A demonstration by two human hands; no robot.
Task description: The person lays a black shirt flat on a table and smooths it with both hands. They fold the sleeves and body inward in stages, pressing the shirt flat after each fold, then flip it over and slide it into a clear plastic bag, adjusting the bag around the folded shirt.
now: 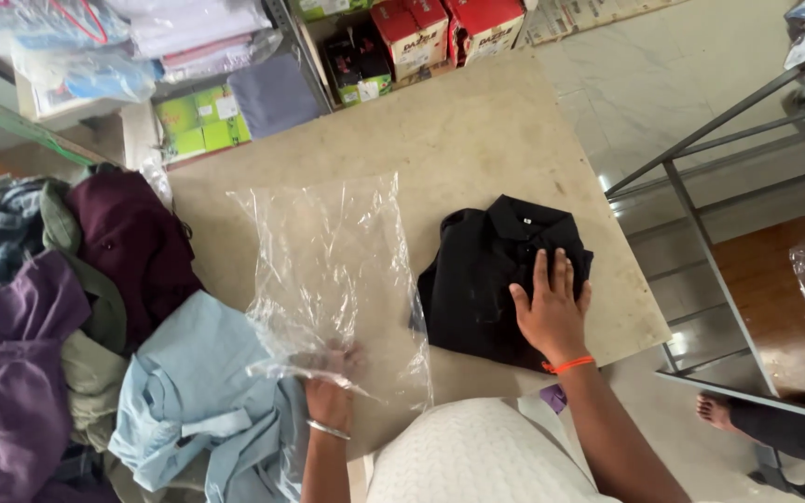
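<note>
A folded black collared shirt [486, 270] lies on the beige table [458, 130], at its right side. My right hand [550, 312] rests flat on the shirt's lower right part, fingers spread; an orange band circles the wrist. A clear plastic bag [328, 261] lies flat to the left of the shirt. My left hand [330, 387] is at the bag's near end, fingers inside or under the opening, pinching the plastic. A metal bangle sits on that wrist.
A heap of clothes covers the table's left: a light blue shirt [202, 391], purple cloth [11, 373], a maroon garment [132, 242]. Shelves with boxes and packed goods [402, 37] stand behind. A metal table frame [701, 224] is at right, with another person's bare foot [719, 410] on the floor.
</note>
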